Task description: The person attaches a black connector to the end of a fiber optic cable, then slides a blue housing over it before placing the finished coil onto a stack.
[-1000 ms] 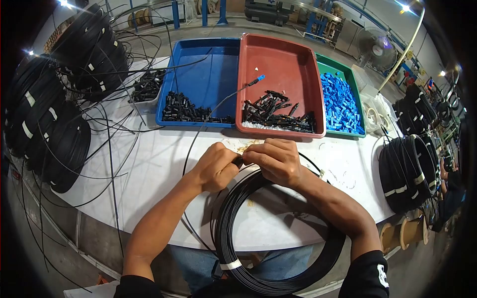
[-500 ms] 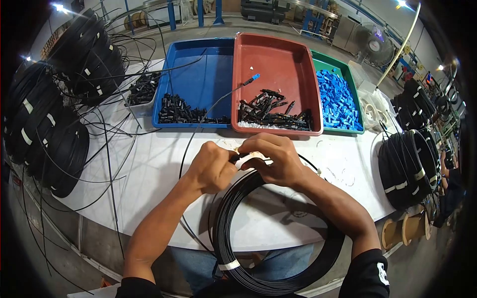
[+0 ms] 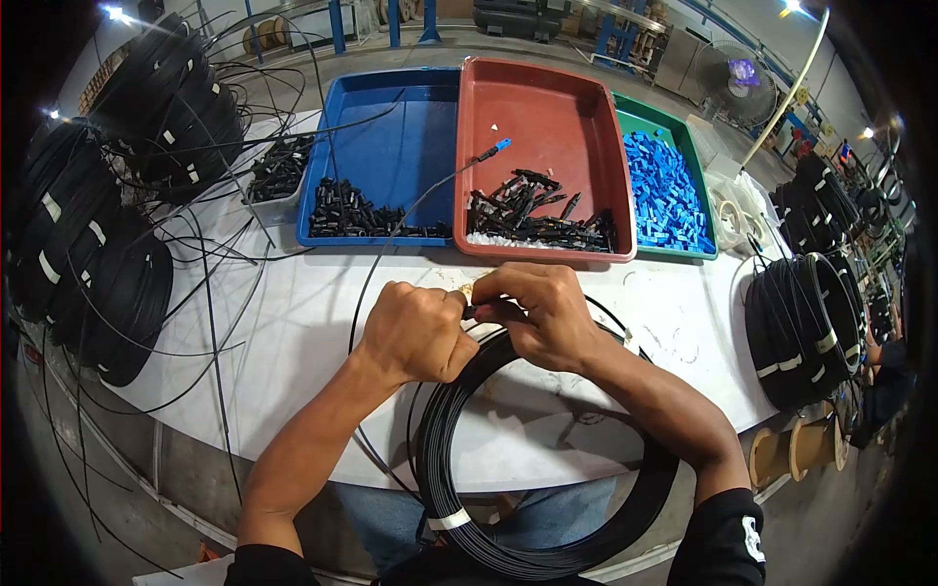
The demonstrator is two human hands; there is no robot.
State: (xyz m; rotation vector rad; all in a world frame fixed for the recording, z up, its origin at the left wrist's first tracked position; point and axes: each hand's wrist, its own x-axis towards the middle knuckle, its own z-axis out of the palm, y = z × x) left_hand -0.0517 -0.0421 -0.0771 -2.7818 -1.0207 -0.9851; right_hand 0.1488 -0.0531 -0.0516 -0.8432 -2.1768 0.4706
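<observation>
My left hand (image 3: 415, 330) and my right hand (image 3: 540, 313) meet over the white table (image 3: 293, 322), both pinching a small black connector piece (image 3: 473, 312) on a thin black cable. That cable (image 3: 391, 256) arcs up from my left hand to a blue-tipped end (image 3: 500, 145) above the red tray. A large coil of black cable (image 3: 508, 547), bound with a white tie, lies under my wrists and hangs over the table's near edge.
A blue tray (image 3: 391, 117) and a red tray (image 3: 557, 107) hold black parts; a green tray (image 3: 645, 127) holds blue parts. Stacked black cable coils sit at the left (image 3: 98, 264) and the right (image 3: 801, 332). Loose cables trail across the left side.
A white strip seen between my fingers half a second ago is no longer visible. My hands have closed tighter together and my left fist has turned knuckles-up.
</observation>
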